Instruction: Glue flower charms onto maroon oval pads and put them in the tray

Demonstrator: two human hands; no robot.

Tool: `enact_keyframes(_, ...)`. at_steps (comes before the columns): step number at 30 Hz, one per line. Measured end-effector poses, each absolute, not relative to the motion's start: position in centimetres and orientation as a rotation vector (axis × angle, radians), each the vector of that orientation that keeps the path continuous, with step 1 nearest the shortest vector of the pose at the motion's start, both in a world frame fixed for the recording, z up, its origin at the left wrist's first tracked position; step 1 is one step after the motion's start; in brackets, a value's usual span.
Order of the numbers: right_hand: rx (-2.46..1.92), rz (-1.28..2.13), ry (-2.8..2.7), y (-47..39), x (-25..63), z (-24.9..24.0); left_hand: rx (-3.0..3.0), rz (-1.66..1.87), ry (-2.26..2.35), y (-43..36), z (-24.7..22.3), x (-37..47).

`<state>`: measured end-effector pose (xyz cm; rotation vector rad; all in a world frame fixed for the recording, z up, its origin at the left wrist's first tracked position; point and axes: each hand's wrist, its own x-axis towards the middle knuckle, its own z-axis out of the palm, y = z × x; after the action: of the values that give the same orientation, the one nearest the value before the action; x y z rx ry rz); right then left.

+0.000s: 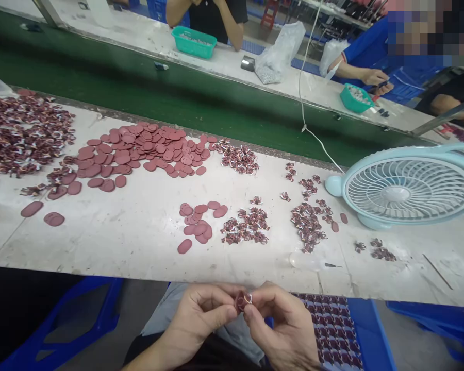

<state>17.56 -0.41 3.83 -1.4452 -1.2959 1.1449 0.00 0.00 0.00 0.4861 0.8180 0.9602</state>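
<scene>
My left hand (199, 315) and my right hand (284, 324) meet below the table's front edge, over my lap. Together they pinch one small dark-red oval piece (243, 300) with a pale wire loop on it, held between thumbs and forefingers. On the white table (139, 242) just ahead lie a small cluster of plain red ovals (199, 221) and a little heap of wired pieces (246, 226). A bigger spread of red ovals (139, 152) lies further back on the left.
A large heap of wired parts (21, 134) fills the far left. A pale blue fan (406, 188) lies at the right. A blue tray with finished pieces (336, 330) sits by my right knee. Beyond the green conveyor (178, 98), other people work beside teal bins (193, 42).
</scene>
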Motion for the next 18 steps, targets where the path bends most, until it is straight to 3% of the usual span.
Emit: enact_keyframes(18, -1.466, 1.128, -1.07, -1.5, 16.7, 2.6, 0.492, 1.028, 0.767, -0.2, -0.5, 0.6)
